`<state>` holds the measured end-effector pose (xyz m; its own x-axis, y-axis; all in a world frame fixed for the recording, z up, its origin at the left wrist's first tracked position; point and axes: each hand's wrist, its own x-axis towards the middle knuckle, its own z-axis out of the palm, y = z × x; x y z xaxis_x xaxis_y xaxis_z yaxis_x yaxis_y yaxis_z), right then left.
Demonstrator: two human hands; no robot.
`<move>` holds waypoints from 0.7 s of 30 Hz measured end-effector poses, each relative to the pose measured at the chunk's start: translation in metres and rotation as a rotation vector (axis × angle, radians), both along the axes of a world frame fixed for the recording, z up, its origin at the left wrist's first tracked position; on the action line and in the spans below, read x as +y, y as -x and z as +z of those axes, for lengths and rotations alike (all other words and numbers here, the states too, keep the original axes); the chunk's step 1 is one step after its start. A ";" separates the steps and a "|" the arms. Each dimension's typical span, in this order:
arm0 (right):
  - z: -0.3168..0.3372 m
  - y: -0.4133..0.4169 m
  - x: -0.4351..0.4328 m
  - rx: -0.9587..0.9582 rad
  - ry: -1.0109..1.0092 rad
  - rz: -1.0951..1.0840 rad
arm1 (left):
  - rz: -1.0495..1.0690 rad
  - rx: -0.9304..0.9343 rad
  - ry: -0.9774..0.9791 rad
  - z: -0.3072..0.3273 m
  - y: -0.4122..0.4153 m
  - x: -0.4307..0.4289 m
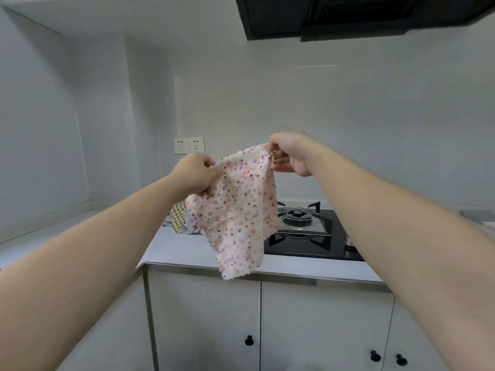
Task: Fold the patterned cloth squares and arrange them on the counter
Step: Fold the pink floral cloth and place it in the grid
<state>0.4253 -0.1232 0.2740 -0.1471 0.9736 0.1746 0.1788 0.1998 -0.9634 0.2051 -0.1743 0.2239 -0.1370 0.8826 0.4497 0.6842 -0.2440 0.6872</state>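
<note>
The counter (pixel 176 250) runs in an L, one wing along the left wall and the other across the far side, with a metal strip on its front edge. There's bare worktop on the left wing and near the front edge, left of the black glass hob (pixel 302 250). A small heap of other cloths (pixel 180 218), one yellow-checked, sits at the far side just left of the hob. Below are plain white cabinet doors with round black knobs (pixel 249 340).

The pink cloth (pixel 241 215) is up in the air in front of the hob's left side, hanging limp and rumpled. It looks soft and fluffy, white with pink, purple and dark red spots and zigzag-cut edges.

The left hand (pixel 195 174) has its fingers curled tight round the upper left edge. The right hand (pixel 289 153) pinches the top right corner between thumb and forefinger, with the other fingers loose below.
</note>
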 end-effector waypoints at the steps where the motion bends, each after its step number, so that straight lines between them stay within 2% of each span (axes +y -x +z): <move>1: -0.001 -0.004 0.000 -0.028 0.003 0.011 | -0.008 -0.006 0.034 0.000 -0.003 -0.001; 6: -0.008 -0.028 0.008 -0.117 0.101 0.040 | -0.096 0.026 0.146 -0.002 -0.005 0.001; 13: -0.040 -0.037 0.037 0.033 0.234 0.119 | -0.206 0.030 0.257 -0.015 0.021 0.018; 17: -0.053 -0.030 0.048 0.020 0.186 0.101 | -0.071 -0.096 0.171 -0.023 0.032 0.028; 21: -0.052 -0.020 0.049 0.103 0.018 0.088 | 0.087 -0.147 -0.043 -0.025 0.041 0.029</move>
